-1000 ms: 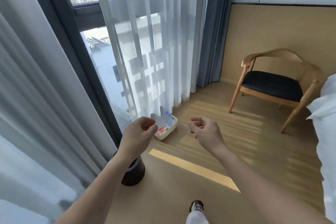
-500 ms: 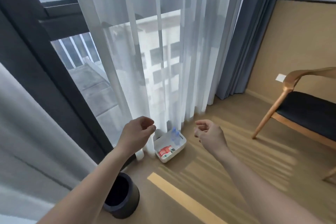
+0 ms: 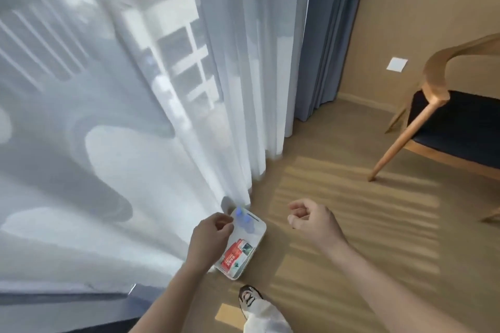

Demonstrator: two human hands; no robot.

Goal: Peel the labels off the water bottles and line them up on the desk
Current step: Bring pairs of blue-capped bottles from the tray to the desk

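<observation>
Left hand (image 3: 209, 242): my fingers curl loosely, holding nothing, above the tray's near edge.
Tray (image 3: 259, 235): white, on the floor by the sheer curtain (image 3: 189, 89).
Bottles (image 3: 244, 220): blue caps, red label, lying inside; likely light, smooth, crushable, so I grip mid-body.
Right hand (image 3: 311, 220): loosely curled, empty, beside the tray.

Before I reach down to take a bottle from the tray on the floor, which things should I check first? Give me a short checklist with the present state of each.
1. Bottles in the tray: ok, blue caps and red labels show.
2. Left hand free: ok, loosely curled, nothing in it.
3. Right hand free: ok, empty, off to the right of the tray.
4. Curtain clear of the tray: not ok, its hem hangs at the far end.
5. Number of bottles: cannot tell, blurred.
</observation>
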